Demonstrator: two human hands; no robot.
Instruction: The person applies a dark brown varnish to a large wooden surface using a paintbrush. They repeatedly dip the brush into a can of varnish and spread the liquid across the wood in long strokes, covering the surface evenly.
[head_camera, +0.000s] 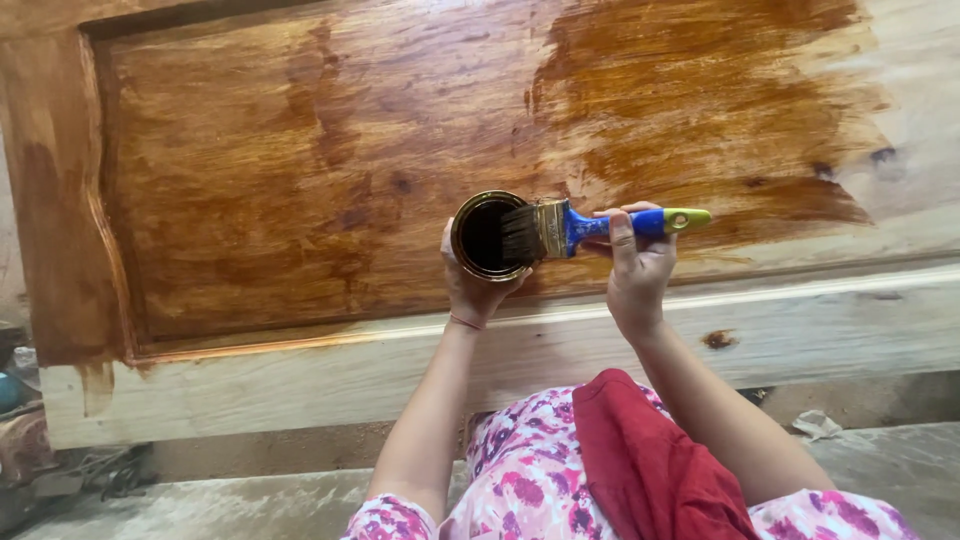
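brush over the tin, door panel half stained

the wooden door (300, 180) lies flat and fills most of the view. its recessed panel, from nine o'clock through to about one o'clock, is wet and amber with stain, darkest in a patch near one o'clock. the frame along the bottom edge and the far corner at two o'clock are bare pale wood, with a dark knot in the bottom rail at about four o'clock.

just left of centre, the left hand (472, 285) holds a small round tin (487, 235) from below, fingers curled up around its sides. the tin is open and the liquid inside looks nearly black.

the paintbrush (570, 227) lies level, its dark bristles pointing to nine o'clock over the tin's mouth; i cannot tell whether they touch the liquid. it has a brass-coloured ferrule and a blue handle with a green tip.

right of centre, the right hand (636, 268) is clamped on that handle, forefinger laid along it, thumb underneath.

at six o'clock sits a pink flowered garment (520, 470) with a red cloth (650, 460) over it, above a grey concrete floor (880, 460).
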